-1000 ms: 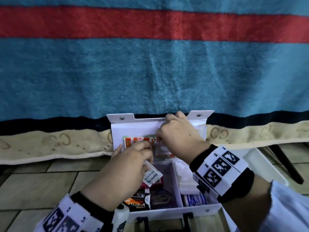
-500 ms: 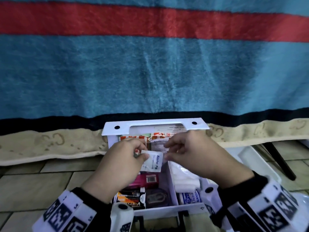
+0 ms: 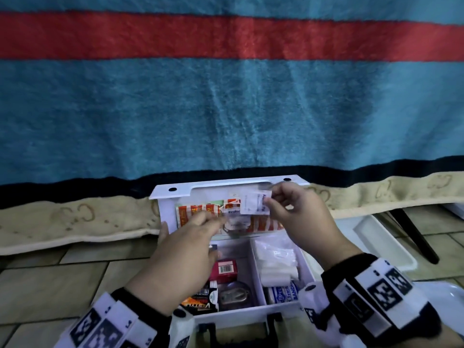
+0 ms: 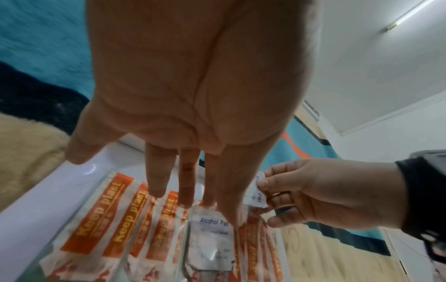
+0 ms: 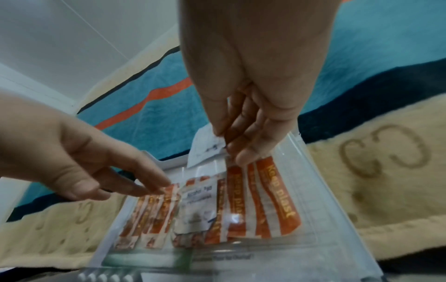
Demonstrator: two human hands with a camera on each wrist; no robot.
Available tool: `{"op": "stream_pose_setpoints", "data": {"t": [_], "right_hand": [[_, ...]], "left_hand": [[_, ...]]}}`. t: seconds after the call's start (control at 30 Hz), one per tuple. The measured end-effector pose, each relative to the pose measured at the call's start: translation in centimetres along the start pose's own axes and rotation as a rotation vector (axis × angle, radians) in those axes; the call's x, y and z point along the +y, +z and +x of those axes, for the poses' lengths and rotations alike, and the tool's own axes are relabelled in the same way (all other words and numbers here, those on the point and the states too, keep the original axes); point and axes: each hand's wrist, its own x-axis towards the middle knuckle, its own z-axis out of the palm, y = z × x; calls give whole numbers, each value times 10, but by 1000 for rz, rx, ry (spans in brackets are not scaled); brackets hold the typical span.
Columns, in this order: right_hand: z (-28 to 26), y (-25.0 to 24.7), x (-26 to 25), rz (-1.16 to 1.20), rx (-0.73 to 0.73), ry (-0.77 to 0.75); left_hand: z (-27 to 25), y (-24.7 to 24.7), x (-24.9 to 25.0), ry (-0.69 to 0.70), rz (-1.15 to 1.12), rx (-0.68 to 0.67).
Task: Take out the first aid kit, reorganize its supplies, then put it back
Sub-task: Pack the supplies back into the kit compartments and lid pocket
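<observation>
- Our right hand [image 3: 298,217] pinches a small white sachet [image 3: 254,202] by its right edge between thumb and fingertips, holding it up in front of the open lid.
- Our left hand [image 3: 185,249] is spread, fingers straight, holding nothing; its fingertips [image 4: 185,200] touch the top edge of an alcohol pad [image 4: 211,240] tucked in the lid's clear pocket.
- That pad sits among orange plaster strips [image 5: 275,192] fanned to either side of it in the pocket.
- The first aid kit [image 3: 251,312] stands open on the tiled floor [image 3: 50,280] against a blue blanket [image 3: 226,109], its lower tray holding a red box [image 3: 224,270], gauze packs [image 3: 276,264] and a bandage roll [image 3: 282,292].
- We judge the sachet feather-light, thin and floppy, likely slick foil; it is best taken at a sealed edge and slid flat into the pocket, since a loose pinch could let it slip.
</observation>
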Motion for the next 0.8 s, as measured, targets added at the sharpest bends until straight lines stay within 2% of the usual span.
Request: {"op": "stream_pose_setpoints", "data": {"t": [0.17, 0.27, 0.37, 0.5, 0.57, 0.7, 0.8], "right_hand": [[15, -1, -8, -115, 65, -178], [26, -5, -11, -331, -94, -294], [34, -4, -8, -562, -211, -348], [33, 0, -7, -772, -298, -317], [33, 1, -8, -794, -303, -314], [34, -2, -19, -760, -301, -213], [34, 0, -29, -853, -348, -196]], "left_hand": [[1, 0, 2, 7, 95, -8], [-1, -2, 2, 7, 71, -27], [-1, -4, 2, 2, 44, -12], [0, -4, 4, -3, 31, 10], [0, -4, 6, -9, 20, 16], [0, -5, 8, -7, 25, 24], [0, -5, 8, -12, 21, 31]]}}
